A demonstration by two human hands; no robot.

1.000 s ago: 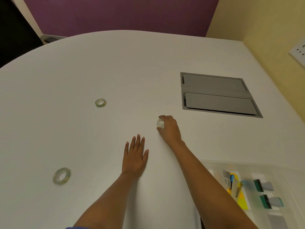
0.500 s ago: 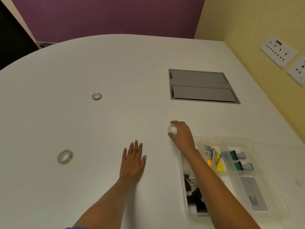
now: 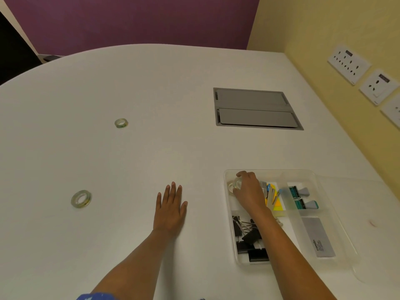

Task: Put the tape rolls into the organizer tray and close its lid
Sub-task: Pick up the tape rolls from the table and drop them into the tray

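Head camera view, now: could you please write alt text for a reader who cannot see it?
A person's right hand lowers a clear tape roll into the far-left compartment of an open clear organizer tray on a white table. The left hand lies flat on the table; two more tape rolls lie farther left.

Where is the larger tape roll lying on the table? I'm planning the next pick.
The larger tape roll lies flat on the table's near left, left of the flat left hand.

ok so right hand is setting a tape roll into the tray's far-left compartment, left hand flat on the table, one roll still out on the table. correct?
Not quite: the head view shows two rolls still out on the table, the far roll and the near roll. The rest holds.
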